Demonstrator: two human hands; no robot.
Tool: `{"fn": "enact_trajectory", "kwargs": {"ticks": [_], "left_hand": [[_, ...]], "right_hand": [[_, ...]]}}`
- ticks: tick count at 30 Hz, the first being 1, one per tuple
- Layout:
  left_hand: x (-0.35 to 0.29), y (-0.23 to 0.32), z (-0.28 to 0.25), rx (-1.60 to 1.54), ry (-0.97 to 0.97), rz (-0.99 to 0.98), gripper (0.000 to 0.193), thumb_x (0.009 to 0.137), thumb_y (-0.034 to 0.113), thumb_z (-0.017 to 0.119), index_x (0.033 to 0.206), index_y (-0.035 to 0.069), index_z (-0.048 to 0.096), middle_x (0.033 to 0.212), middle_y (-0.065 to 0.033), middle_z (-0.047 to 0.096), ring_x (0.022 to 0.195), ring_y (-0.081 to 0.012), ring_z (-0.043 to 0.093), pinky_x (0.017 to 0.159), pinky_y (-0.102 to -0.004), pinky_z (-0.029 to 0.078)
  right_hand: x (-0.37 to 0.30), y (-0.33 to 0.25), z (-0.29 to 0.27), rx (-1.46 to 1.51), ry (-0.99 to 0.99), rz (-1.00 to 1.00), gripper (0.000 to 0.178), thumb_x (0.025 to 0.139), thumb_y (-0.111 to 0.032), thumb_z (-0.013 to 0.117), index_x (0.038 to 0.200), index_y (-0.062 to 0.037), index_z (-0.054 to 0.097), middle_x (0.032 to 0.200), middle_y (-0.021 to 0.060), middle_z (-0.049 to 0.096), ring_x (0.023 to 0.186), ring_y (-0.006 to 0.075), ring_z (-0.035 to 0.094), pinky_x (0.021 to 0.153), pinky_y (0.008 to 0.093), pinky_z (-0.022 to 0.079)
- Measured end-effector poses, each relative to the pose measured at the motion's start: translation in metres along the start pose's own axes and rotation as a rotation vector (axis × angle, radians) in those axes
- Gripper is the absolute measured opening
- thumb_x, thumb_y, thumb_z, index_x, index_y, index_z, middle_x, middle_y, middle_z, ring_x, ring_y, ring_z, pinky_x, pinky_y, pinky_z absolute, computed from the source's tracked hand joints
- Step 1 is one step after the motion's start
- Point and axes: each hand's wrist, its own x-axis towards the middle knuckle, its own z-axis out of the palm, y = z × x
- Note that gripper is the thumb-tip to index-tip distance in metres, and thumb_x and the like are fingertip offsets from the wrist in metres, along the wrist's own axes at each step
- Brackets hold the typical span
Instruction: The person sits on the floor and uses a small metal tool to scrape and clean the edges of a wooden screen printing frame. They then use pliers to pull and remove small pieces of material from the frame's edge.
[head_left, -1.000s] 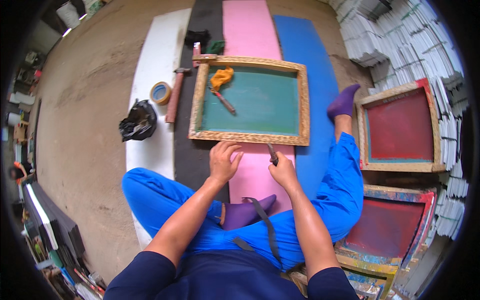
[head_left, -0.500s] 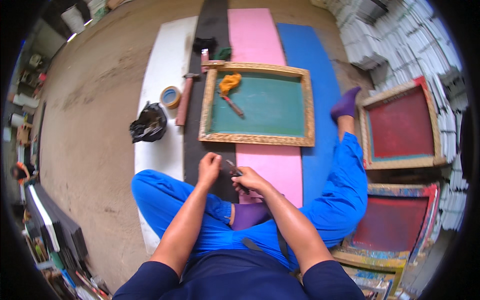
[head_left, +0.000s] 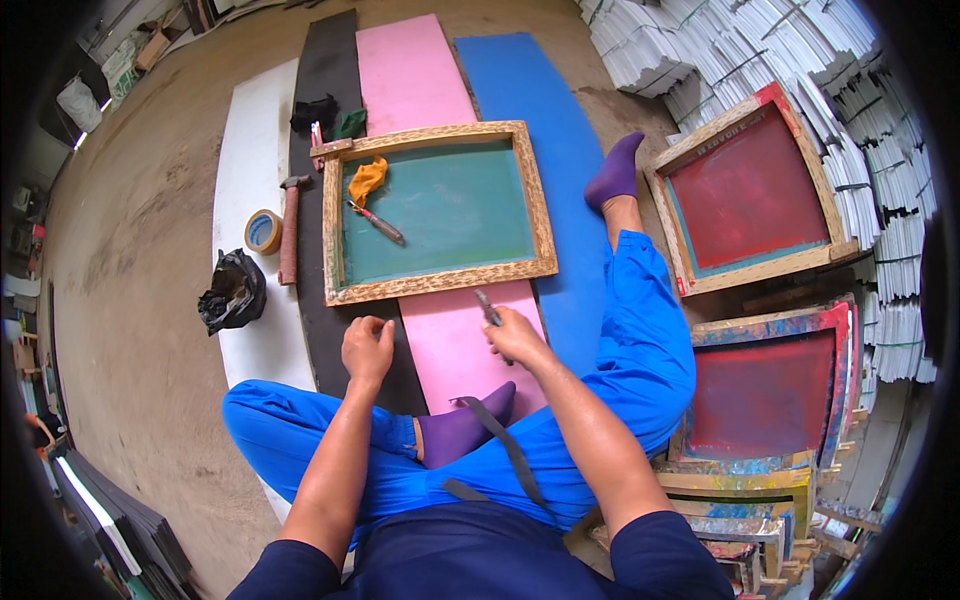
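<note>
My right hand (head_left: 516, 336) is closed around a slim dark tool with a grey tip (head_left: 489, 305), held over the pink strip; its exact kind is unclear. Over the black strip, my left hand (head_left: 368, 348) has its fingers curled in, hiding anything inside them. Just beyond both hands lies a wooden-framed screen (head_left: 440, 285) with green mesh. On that mesh rest a crumpled orange cloth (head_left: 367, 180) and a small brown-handled tool (head_left: 385, 230). A hammer (head_left: 289, 235) with a reddish handle lies left of the frame, beside a roll of tape (head_left: 263, 232).
An open black plastic bag (head_left: 232, 292) sits on the white strip (head_left: 252, 150). Dark and green cloths (head_left: 349, 124) lie behind the frame's far left corner. Framed red screens (head_left: 755, 200) and stacked white bundles (head_left: 740, 50) line the right side. My legs flank the work.
My hands have moved farther apart, the tool staying in the right one. The whole view has shifted rightward, so the mats and frame appear farther left. A dark strap now shows over my lap.
</note>
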Motion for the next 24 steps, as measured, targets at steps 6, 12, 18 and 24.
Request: {"fn": "enact_trajectory", "kwargs": {"ticks": [6,12,18,24], "left_hand": [[0.011,0.047,0.028,0.005,-0.019,0.22,0.016,0.084,0.026,0.08,0.087,0.012,0.074,0.098,-0.0054,0.067,0.098,-0.0291,0.062,0.083,-0.0438,0.05],[0.015,0.068,0.045,-0.032,-0.068,0.253,0.016,0.084,0.026,0.08,0.089,0.012,0.075,0.101,-0.0054,0.067,0.1,-0.0296,0.062,0.086,-0.0439,0.05],[0.01,0.061,0.05,-0.023,-0.104,0.222,0.016,0.085,0.027,0.079,0.089,0.012,0.075,0.102,-0.0058,0.067,0.1,-0.0297,0.061,0.086,-0.0438,0.05],[0.005,0.054,0.05,-0.01,-0.126,0.198,0.016,0.086,0.027,0.078,0.089,0.012,0.074,0.101,-0.0055,0.066,0.099,-0.0291,0.06,0.086,-0.0439,0.049]], "right_hand": [[0.0,0.027,-0.058,-0.275,0.357,-0.047,0.022,0.098,-0.021,0.065,0.099,0.0002,0.063,0.069,0.0126,0.066,0.058,0.0233,0.066,0.054,0.043,0.051],[-0.003,0.037,-0.077,-0.158,0.337,0.122,0.035,0.095,-0.025,0.066,0.116,0.0034,0.068,0.112,0.0322,0.07,0.112,0.0498,0.065,0.098,0.054,0.051],[-0.006,0.022,-0.074,-0.186,0.341,0.128,0.035,0.095,-0.024,0.065,0.116,0.0033,0.067,0.114,0.032,0.07,0.114,0.0491,0.065,0.098,0.0541,0.05],[0.002,0.025,-0.073,-0.185,0.338,0.145,0.035,0.096,-0.025,0.064,0.117,0.0028,0.066,0.113,0.0318,0.07,0.113,0.05,0.065,0.098,0.0556,0.05]]}}
